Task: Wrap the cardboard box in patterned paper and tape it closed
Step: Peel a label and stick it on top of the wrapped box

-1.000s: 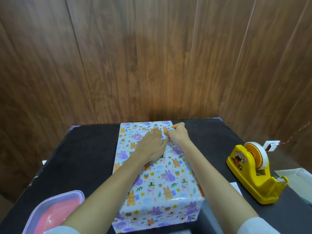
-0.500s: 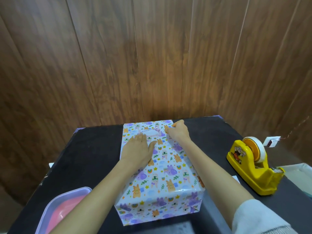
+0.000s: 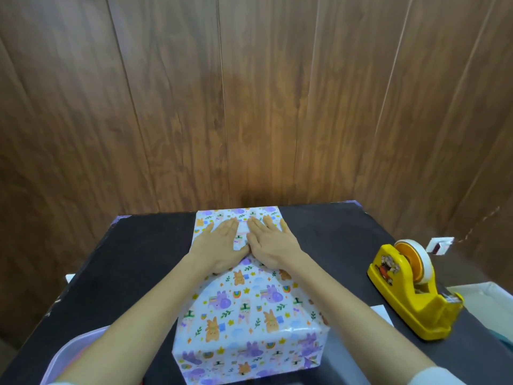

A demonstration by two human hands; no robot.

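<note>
The box wrapped in white paper printed with bunnies and purple animals [image 3: 244, 307] lies lengthwise in the middle of the black table [image 3: 133, 262]. No cardboard shows; the paper covers the top and the near end. My left hand [image 3: 219, 245] and my right hand [image 3: 270, 243] lie flat side by side on the far part of the box's top, fingers straight and pointing away from me, thumbs touching. Between them a short strip of pale tape shows on the paper. A yellow tape dispenser [image 3: 410, 287] with a white roll stands to the right.
A wooden panel wall rises right behind the table's far edge. A translucent tub with a pink inside [image 3: 80, 354] sits at the near left corner. White paper [image 3: 383, 315] lies near the dispenser, and a pale tray [image 3: 485, 298] sits off the table's right edge.
My right hand has flattened out from a curled pinch at the far edge. My left hand slid right again, so both palms now press side by side.
</note>
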